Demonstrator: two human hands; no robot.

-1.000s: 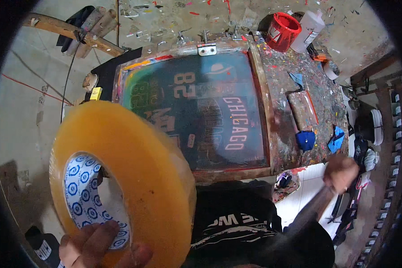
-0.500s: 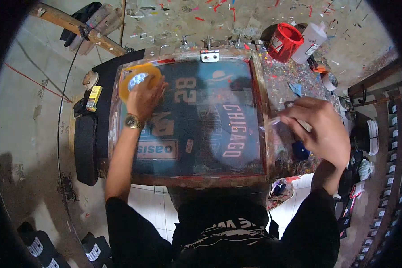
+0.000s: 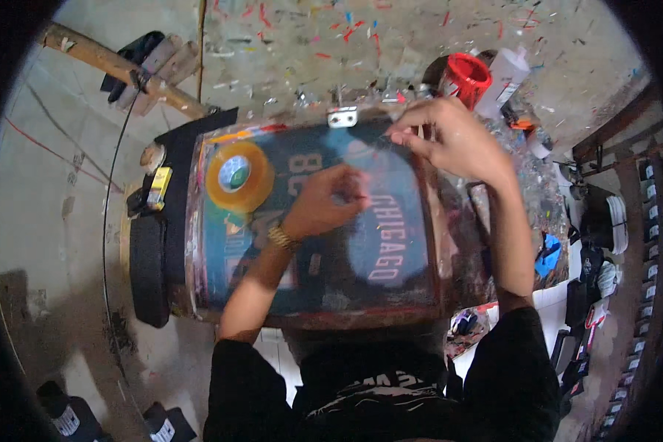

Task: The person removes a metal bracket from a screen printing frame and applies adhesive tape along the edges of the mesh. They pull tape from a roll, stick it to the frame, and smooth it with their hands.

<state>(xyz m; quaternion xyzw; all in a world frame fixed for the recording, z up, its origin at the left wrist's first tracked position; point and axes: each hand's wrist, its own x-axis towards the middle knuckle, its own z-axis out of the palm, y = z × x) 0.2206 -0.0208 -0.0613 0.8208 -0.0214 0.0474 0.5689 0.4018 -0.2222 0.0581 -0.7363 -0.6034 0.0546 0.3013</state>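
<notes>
A framed printing screen [image 3: 324, 283] with lettering and stencil shapes lies flat before me. My left hand [image 3: 328, 200] hovers over its middle, thumb and fingers drawn together; blur hides what is between them. Above the screen's upper right corner, my right hand [image 3: 453, 140] pinches what looks like a small piece of clear tape, barely visible at the fingertips. A wide roll of yellowish clear tape [image 3: 259, 193] lies on the screen's upper left, apart from both hands.
A metal hinge clamp [image 3: 342, 117] sits at the screen's far edge. Behind my right hand stand a red paint tub [image 3: 465, 79] and a translucent bottle [image 3: 506, 79]. A blue scrap [image 3: 547, 255] lies on the stained table at right. Left of the screen is a yellow box [image 3: 159, 188].
My left hand has let go of the tape roll and moved right to the screen's middle. My right hand has moved up and left from the table over the screen's far right corner.
</notes>
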